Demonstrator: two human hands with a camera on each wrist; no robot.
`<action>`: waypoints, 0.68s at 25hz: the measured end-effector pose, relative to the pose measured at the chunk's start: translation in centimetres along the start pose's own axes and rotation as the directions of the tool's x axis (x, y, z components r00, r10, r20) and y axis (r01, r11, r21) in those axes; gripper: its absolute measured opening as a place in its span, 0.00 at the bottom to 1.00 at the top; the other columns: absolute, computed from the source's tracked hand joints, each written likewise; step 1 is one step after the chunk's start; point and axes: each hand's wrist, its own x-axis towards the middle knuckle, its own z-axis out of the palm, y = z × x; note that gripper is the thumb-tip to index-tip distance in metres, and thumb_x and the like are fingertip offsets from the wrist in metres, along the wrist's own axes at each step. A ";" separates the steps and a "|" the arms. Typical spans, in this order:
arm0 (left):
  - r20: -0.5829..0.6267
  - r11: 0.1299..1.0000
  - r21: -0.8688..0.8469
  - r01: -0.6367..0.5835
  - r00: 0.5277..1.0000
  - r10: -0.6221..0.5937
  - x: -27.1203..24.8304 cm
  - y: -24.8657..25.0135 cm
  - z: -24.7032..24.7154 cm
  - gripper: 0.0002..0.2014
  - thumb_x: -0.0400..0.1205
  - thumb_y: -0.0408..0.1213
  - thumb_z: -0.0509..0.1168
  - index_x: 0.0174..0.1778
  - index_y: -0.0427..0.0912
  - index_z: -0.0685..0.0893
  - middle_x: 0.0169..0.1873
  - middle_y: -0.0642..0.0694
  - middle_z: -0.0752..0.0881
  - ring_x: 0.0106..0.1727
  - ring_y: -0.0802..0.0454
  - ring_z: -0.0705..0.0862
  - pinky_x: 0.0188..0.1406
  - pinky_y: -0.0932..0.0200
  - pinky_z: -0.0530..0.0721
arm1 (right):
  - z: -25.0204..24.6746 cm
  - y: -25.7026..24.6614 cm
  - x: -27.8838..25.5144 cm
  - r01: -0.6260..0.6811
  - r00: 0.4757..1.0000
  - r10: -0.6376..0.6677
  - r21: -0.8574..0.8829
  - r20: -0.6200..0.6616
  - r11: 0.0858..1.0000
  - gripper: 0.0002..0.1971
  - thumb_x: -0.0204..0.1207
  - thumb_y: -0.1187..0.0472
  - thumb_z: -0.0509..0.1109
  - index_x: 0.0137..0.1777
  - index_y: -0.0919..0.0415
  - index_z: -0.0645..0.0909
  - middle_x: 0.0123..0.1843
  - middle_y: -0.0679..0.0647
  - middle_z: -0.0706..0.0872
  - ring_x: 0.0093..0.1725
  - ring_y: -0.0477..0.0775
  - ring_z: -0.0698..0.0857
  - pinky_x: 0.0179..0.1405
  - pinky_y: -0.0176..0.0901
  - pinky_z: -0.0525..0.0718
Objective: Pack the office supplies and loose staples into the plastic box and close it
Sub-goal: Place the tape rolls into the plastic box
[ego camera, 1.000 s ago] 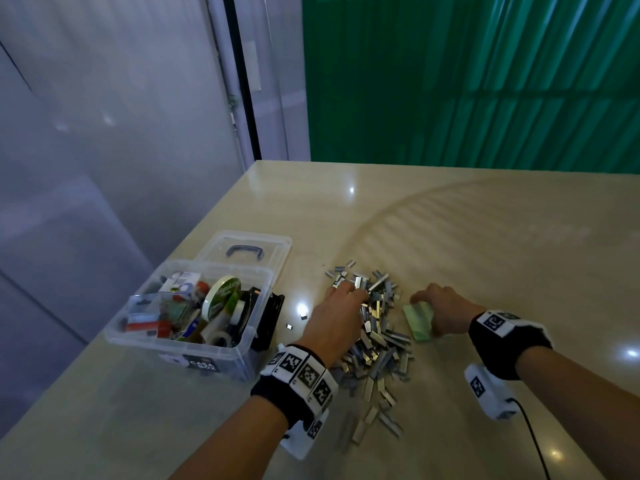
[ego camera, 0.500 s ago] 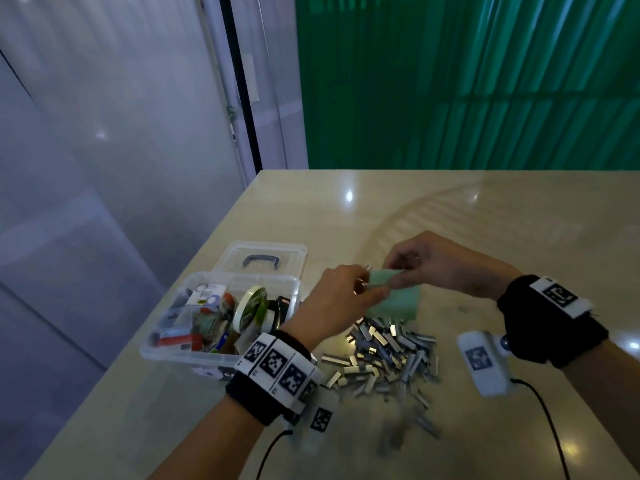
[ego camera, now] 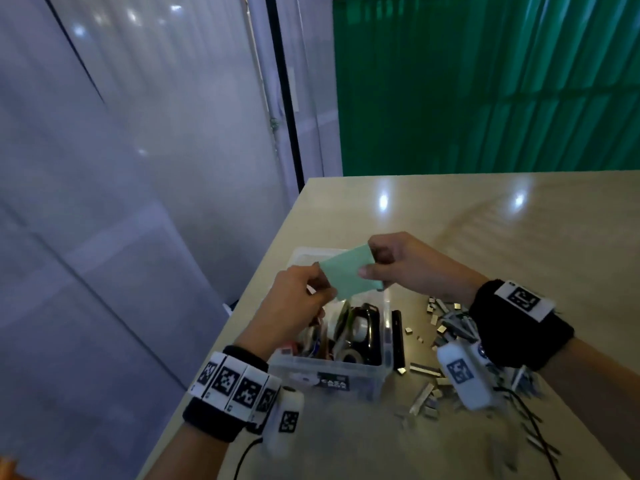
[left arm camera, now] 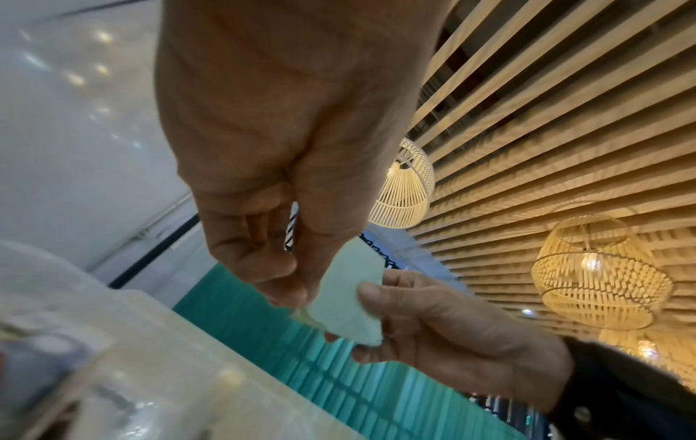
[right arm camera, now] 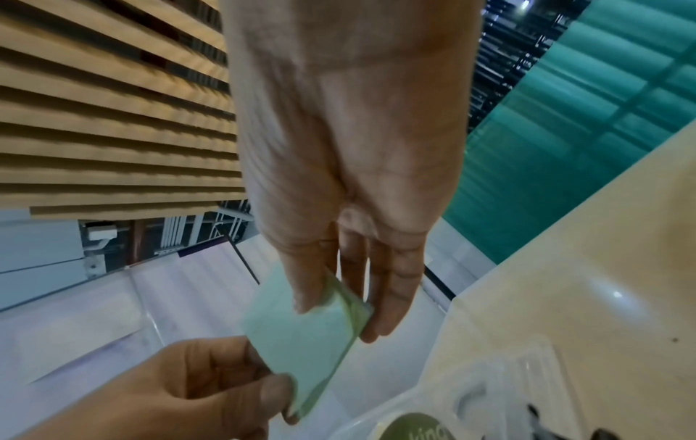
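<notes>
A pale green pad of paper (ego camera: 348,273) hangs in the air above the open clear plastic box (ego camera: 329,379). My left hand (ego camera: 298,299) pinches its near left corner and my right hand (ego camera: 405,263) pinches its right edge between thumb and fingers. The pad (right arm camera: 301,336) shows as a thin stack in the right wrist view and as the same pad (left arm camera: 348,300) in the left wrist view. The box holds tape rolls (ego camera: 346,323) and other small supplies. Loose staples (ego camera: 446,320) lie in a heap on the table right of the box, partly hidden by my right wrist.
The box's clear lid (ego camera: 311,256) lies flat behind it, mostly hidden by the pad. A black bar-like item (ego camera: 398,337) lies against the box's right wall. The table's left edge (ego camera: 221,341) runs close to the box. Beige table surface (ego camera: 519,244) stretches behind and to the right.
Both hands lifted the green pad off the staple heap and carried it left, so it now hangs over the box. The head view swung left with them.
</notes>
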 end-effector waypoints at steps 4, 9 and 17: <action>-0.085 0.991 0.096 0.088 0.993 -0.080 -0.3 -5.7 -1.8 0.04 0.79 0.35 0.71 0.41 0.46 0.90 0.36 0.56 0.89 0.34 0.66 0.84 0.40 0.65 0.80 | 3.2 -0.9 3.0 -0.020 1.000 0.020 -0.049 0.001 0.999 0.09 0.83 0.60 0.72 0.52 0.66 0.79 0.45 0.71 0.88 0.35 0.67 0.90 0.28 0.47 0.87; -0.132 0.977 0.175 0.120 0.987 -0.097 0.1 -8.3 -2.6 0.04 0.82 0.37 0.70 0.47 0.46 0.91 0.44 0.51 0.88 0.41 0.59 0.84 0.47 0.59 0.84 | 5.8 -1.7 5.3 -0.016 0.998 0.000 -0.253 -0.062 0.967 0.08 0.83 0.57 0.72 0.50 0.61 0.79 0.38 0.60 0.87 0.24 0.49 0.79 0.24 0.39 0.76; -0.076 0.954 0.276 0.120 0.992 -0.103 0.6 -10.7 -2.3 0.11 0.83 0.42 0.67 0.58 0.45 0.91 0.54 0.44 0.85 0.50 0.49 0.85 0.54 0.50 0.84 | 9.7 -1.1 7.4 -0.009 0.999 0.021 -0.370 0.030 0.929 0.02 0.82 0.62 0.68 0.50 0.58 0.77 0.48 0.59 0.87 0.30 0.56 0.86 0.33 0.55 0.85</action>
